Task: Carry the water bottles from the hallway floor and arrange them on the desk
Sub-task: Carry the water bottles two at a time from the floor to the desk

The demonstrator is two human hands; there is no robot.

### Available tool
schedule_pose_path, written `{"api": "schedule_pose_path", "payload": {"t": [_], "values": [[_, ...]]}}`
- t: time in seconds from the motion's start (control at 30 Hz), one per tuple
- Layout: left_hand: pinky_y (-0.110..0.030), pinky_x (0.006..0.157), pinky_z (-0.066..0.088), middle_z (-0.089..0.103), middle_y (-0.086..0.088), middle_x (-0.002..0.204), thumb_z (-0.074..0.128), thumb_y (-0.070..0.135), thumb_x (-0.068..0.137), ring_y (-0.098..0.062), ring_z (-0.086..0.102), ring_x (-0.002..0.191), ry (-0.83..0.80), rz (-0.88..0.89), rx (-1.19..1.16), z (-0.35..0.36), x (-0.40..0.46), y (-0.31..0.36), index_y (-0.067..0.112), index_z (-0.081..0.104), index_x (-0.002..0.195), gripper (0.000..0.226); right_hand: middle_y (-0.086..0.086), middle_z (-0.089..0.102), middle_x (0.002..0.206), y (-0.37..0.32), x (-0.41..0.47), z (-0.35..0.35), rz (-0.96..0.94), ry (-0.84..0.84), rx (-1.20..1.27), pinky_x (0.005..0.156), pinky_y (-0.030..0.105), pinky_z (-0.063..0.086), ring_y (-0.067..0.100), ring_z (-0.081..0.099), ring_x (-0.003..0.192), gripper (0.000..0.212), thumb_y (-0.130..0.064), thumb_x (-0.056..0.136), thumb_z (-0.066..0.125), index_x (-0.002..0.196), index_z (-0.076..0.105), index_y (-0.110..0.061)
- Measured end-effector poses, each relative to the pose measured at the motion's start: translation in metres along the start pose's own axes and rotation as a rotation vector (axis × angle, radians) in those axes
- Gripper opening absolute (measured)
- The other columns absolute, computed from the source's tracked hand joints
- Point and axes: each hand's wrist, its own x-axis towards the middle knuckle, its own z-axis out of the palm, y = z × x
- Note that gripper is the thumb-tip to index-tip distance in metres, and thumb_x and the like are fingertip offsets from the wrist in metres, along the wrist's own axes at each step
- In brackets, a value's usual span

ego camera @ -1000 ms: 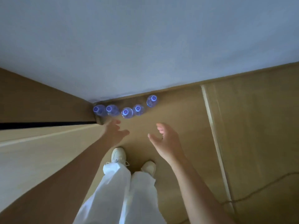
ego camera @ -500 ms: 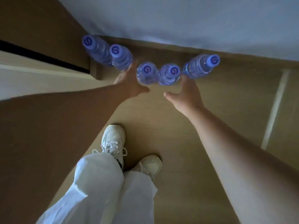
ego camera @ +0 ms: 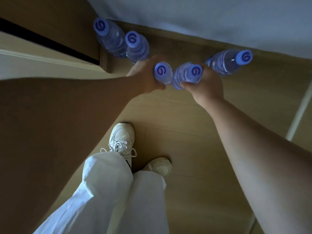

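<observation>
Head view: five bottles stood on floor (ego camera: 194, 125) by wall (ego camera: 202, 14). Left hand (ego camera: 146, 78) had fingers wrapped round third bottle (ego camera: 163, 73); right hand (ego camera: 206, 83) wrapped round fourth bottle (ego camera: 189, 75). Step: pick-up, prob. just gripped, not lifted yet. Next: lift both straight up w/o knocking neighbours, carry to desk, not in view.

An indoor hallway, likely in a home: a pale wood floor (ego camera: 194, 132) meets a plain white wall (ego camera: 202, 16) beside a brown door (ego camera: 55, 19) and its frame.
</observation>
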Motion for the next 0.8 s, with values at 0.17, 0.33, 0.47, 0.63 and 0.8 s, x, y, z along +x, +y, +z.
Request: {"api": "schedule_pose_path", "payload": {"t": [0.17,0.33,0.47,0.63,0.8], "values": [[-0.034,0.086,0.049,0.064,0.004,0.102,0.083,0.027,0.063,-0.022,0.061,0.097,0.057,-0.103,-0.095,-0.014,-0.061,0.005,0.028,0.053,0.12,0.065,-0.002,0.065,0.095,-0.018,-0.06,-0.018,-0.047,0.013,0.089,0.076,0.034,0.047,0.022,0.061,0.089,0.03,-0.039,0.069,0.074,0.093,0.058,-0.029],[-0.018,0.073,0.041,0.06,0.011,0.093,0.083,0.026,0.063,-0.013,0.058,0.088,0.158,-0.215,-0.254,-0.048,-0.152,0.039,0.029,0.054,0.119,0.064,0.011,0.062,0.118,-0.055,-0.148,-0.062,-0.168,0.076,0.123,0.089,0.031,0.041,0.027,0.057,0.109,0.059,-0.023,0.07,0.079,0.123,0.057,-0.008],[-0.012,0.063,0.04,0.063,0.012,0.093,0.084,0.026,0.061,-0.011,0.059,0.084,0.225,-0.236,-0.349,-0.084,-0.252,0.072,0.03,0.055,0.117,0.064,0.015,0.049,0.139,-0.094,-0.233,-0.107,-0.257,0.068,0.193,0.103,0.023,0.032,0.026,0.047,0.128,0.067,-0.015,0.071,0.08,0.129,0.052,0.001],[-0.022,0.081,0.045,0.061,0.002,0.12,0.088,0.026,0.058,-0.019,0.057,0.112,0.346,-0.221,-0.409,-0.135,-0.371,0.111,0.026,0.058,0.114,0.064,0.02,0.059,0.12,-0.161,-0.336,-0.165,-0.413,0.115,0.249,0.095,0.024,0.037,0.037,0.056,0.112,0.06,-0.006,0.066,0.081,0.119,0.056,0.008],[0.002,0.073,0.038,0.065,0.012,0.114,0.091,0.026,0.052,0.001,0.06,0.098,0.541,-0.273,-0.55,-0.199,-0.482,0.141,0.029,0.059,0.113,0.069,0.013,0.059,0.107,-0.24,-0.43,-0.223,-0.585,0.106,0.279,0.089,0.028,0.041,0.036,0.056,0.1,0.059,-0.007,0.062,0.081,0.115,0.058,0.005]]}}
